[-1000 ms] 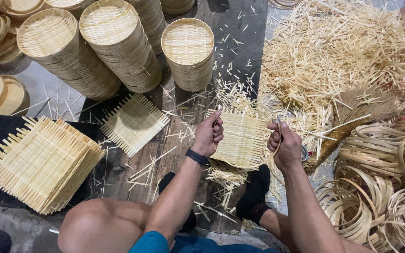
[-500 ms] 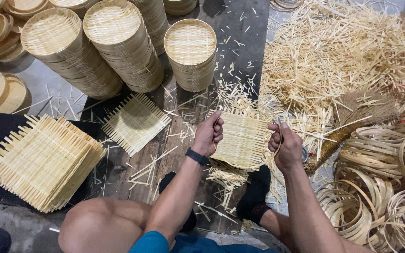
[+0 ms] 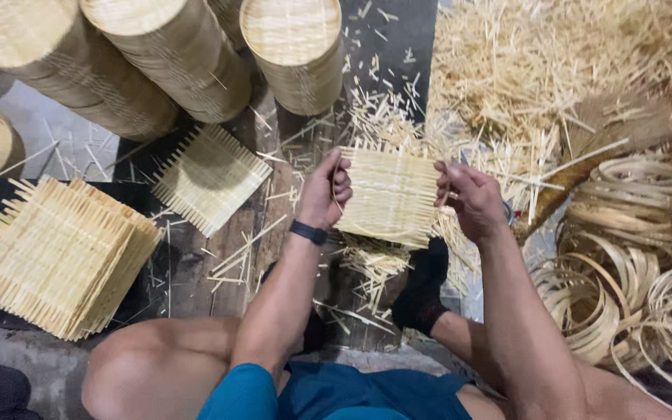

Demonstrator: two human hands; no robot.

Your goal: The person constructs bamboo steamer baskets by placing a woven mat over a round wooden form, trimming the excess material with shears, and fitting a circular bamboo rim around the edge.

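Observation:
A square woven bamboo mat [image 3: 389, 194] with loose strip ends is held flat between both hands above the floor. My left hand [image 3: 323, 191], with a dark band on the wrist, grips its left edge. My right hand [image 3: 468, 199] grips its right edge, fingers curled over the strip ends. Under the mat lie cut bamboo slivers [image 3: 373, 260] and my foot in a black sock [image 3: 421, 286].
A single woven mat [image 3: 210, 177] lies on the floor to the left, and a stack of woven mats [image 3: 57, 257] sits further left. Tall stacks of round bamboo baskets [image 3: 293, 48] stand behind. Bamboo hoops [image 3: 630, 295] pile at right, a straw heap [image 3: 538, 70] behind them.
The view has come closer to the hands and mat. Both hands keep their hold on the mat's edges, which has lifted slightly toward me.

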